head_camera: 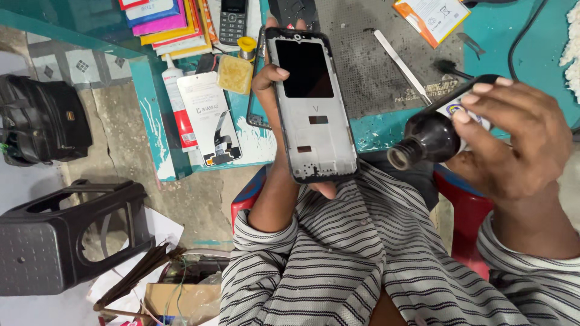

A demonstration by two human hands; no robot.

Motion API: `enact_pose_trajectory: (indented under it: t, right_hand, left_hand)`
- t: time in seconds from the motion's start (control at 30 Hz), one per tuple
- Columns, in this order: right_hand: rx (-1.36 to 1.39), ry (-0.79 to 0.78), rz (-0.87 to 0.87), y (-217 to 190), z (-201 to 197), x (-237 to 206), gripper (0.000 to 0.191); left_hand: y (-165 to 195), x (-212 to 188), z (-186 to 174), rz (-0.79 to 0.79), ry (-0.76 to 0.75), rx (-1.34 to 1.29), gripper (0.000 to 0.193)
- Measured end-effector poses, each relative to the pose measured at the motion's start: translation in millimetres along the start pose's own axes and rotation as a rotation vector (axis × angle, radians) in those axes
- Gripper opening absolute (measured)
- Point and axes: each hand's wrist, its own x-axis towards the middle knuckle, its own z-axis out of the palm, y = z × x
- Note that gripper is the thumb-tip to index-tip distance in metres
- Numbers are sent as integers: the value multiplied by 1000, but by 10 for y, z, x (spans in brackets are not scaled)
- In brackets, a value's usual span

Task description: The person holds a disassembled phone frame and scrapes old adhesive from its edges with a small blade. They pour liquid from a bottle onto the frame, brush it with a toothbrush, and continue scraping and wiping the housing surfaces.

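left hand (272, 90): fingers wrapped around the left edge of the phone frame (313, 105), thumb on its front edge, fingertips poking out behind the top; holds it upright over the lap

right hand (513, 142): fingers closed around the dark bottle (438, 130), fingertips on its upper side

phone frame, place: centre of view, between table edge and the striped shirt (362, 253); just left of the bottle mouth, not touching it

phone frame, look: grey-white mid frame, black rim, big black rectangular opening in upper half, two small dark slots below, small holes at bottom edge

bottle, look: dark brown, uncapped, tilted on its side, open ribbed mouth pointing left and down toward the frame; pale label partly under the fingers

table edge: teal table (386, 130) ends just behind the frame; left end of it drops off to bare concrete floor (121, 121)

open room: gap between both hands is small; free air over lap near side; floor strip open left of table

table clutter: grey work mat (362, 60) with metal pry tool (402, 66), keypad phone (232, 21), white glue tube (176, 102), flat parts packet (211, 115), yellow sponge (234, 73), stacked coloured packets (166, 21) far left

left side floor: black plastic stool (66, 238) lying near left, black bag (42, 121) beyond it

near: red chair (462, 205) edges show either side of the torso
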Motion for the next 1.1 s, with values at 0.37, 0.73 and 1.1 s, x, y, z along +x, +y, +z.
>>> enact_pose_trajectory:
  t: [0.37,0.73,1.1]
  right_hand:
    - [-106,-165,-54,-210,-230,36,19]
    - [-171,-202,-131,-188,-285,-54,23]
    - [-210,-311,-123,-247,-396,-39,27]
  left_hand:
    - [51,-46,-15,52,-188,-22,66]
    - [-53,-58,-50,131,-116,-20,60]
    - [16,-63,109,226,-157,120,64]
